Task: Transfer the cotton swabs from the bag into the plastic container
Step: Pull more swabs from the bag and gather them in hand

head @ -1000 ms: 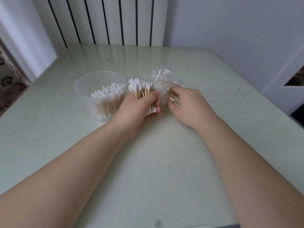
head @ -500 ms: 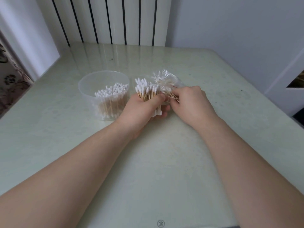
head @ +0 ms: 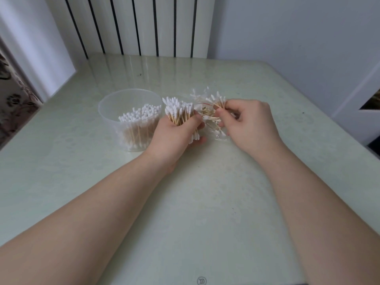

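Observation:
A clear round plastic container (head: 109,108) stands on the pale green table, partly filled with upright cotton swabs (head: 139,116). Just right of it, my left hand (head: 174,138) grips a thick bundle of cotton swabs (head: 178,112) with wooden stems, white tips up. My right hand (head: 246,124) pinches a small bunch of swabs (head: 218,101) lifted out of the crumpled clear bag (head: 207,116), which lies between my two hands with more swabs in it.
The table (head: 195,212) reaches back to a white slatted wall panel (head: 144,25). A white wall stands at the right, and a white cabinet edge (head: 362,112) is beside the table's right side. Patterned fabric (head: 10,95) shows at the far left.
My right hand has risen from the bag with a small bunch of swabs pinched in its fingers. My left hand still holds its bundle beside the container.

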